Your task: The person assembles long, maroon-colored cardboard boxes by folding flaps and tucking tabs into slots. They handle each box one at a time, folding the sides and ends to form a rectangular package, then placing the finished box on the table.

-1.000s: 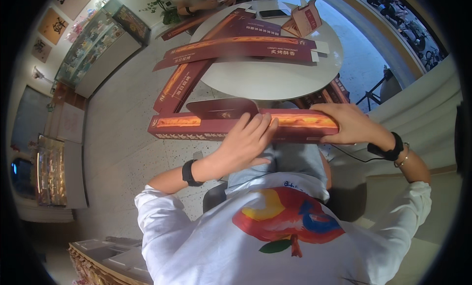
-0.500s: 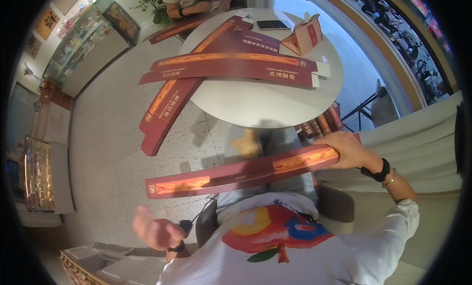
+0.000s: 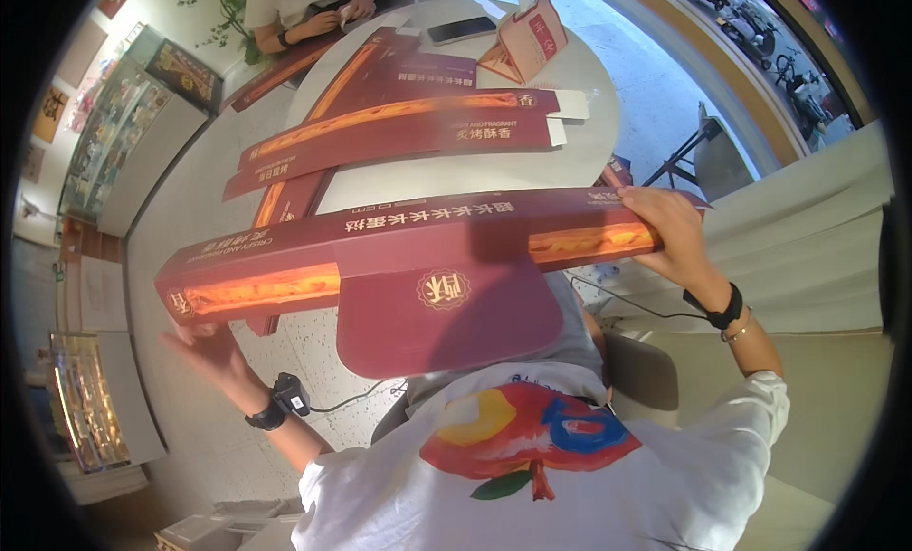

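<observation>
A long maroon carton [image 3: 399, 218] with orange pastry pictures lies crosswise in front of me. From its middle, a wide flap with rounded corners [image 3: 446, 323] hangs toward my shirt. My right hand [image 3: 670, 228] is closed around the carton's right end, thumb and fingers on its near side. At the lower edge of the left end is my left hand [image 3: 209, 356], its thumb spread outward and some fingers partly hidden by the carton. How firmly it touches cannot be made out. Beyond, more long maroon cartons [image 3: 399, 128] lie crossed on a round white table [image 3: 589, 161].
A phone [image 3: 463, 29] and an upright paper bag [image 3: 527, 43] sit on the table's far side. Across it a person's hands [image 3: 342, 14] show. Behind my right hand hangs a pale curtain [image 3: 788, 256]. A cable [image 3: 351, 399] runs from a device at my left wrist.
The carton has risen closer, turning so its wide middle flap shows. My left hand has moved up to its left end. The right hand keeps its grip. The view has shifted right.
</observation>
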A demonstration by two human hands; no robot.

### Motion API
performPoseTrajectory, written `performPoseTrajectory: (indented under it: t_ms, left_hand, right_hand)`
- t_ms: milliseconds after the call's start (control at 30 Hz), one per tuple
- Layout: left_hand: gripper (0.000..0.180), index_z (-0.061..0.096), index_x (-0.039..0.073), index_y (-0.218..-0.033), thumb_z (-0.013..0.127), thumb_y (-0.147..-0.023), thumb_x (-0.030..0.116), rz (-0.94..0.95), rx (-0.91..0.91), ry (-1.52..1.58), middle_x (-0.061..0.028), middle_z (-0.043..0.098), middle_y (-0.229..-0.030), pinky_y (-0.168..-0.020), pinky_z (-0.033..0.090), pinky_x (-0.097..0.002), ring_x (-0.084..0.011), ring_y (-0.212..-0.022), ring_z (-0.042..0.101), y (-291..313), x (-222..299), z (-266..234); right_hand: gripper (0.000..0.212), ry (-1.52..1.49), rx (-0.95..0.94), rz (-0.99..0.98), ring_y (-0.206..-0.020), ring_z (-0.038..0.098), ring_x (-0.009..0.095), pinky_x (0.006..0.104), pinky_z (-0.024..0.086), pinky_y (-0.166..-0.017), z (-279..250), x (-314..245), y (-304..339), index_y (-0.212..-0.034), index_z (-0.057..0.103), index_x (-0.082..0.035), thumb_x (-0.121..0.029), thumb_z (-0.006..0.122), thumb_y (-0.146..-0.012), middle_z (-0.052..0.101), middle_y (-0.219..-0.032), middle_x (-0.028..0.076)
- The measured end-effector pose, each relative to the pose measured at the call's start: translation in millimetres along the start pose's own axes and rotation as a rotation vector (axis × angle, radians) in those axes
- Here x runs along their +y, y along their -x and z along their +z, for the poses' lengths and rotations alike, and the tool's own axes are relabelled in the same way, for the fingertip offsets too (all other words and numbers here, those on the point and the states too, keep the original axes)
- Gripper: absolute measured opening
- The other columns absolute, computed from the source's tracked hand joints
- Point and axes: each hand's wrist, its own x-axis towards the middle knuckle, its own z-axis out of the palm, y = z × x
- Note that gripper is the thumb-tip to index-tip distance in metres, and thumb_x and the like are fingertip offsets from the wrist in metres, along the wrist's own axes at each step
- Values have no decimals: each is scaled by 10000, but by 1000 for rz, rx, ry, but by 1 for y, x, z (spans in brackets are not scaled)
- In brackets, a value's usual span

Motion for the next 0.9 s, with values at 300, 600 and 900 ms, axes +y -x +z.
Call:
performPoseTrajectory:
  t_ms: [300, 600, 900]
  left_hand:
    - [363, 563, 41, -1249, 586, -969, 271, -133, -81, -143, -81, 617, -1217, -958, 443, -364, -174, -1131, 581, -87, -82, 12]
    - [418, 528, 60, -1325, 553, -988, 306, -181, -39, -132, -86, 579, -1323, -1041, 414, -404, -206, -1207, 548, -53, -109, 45]
    - [705, 434, -6, -1373, 668, -884, 443, -258, 120, -116, -182, 490, -1359, -1001, 519, -461, -293, -1251, 509, -22, -99, -8]
  right_hand:
    - [804, -166, -313, 329, -1104, 602, 330, 395, 484, -924, -9, 34, 2, -1304, 537, -76, -410, 828, -633, 601, -1259, 145]
    - [771, -389, -292, 510, -1035, 620, 284, 353, 482, -888, -10, 71, 60, -1269, 590, -110, -356, 871, -594, 632, -1144, 111]
    - [689, 53, -22, 264, -1010, 587, 287, 396, 466, -858, 25, 42, 70, -1261, 601, -140, -422, 810, -667, 588, -1139, 92]
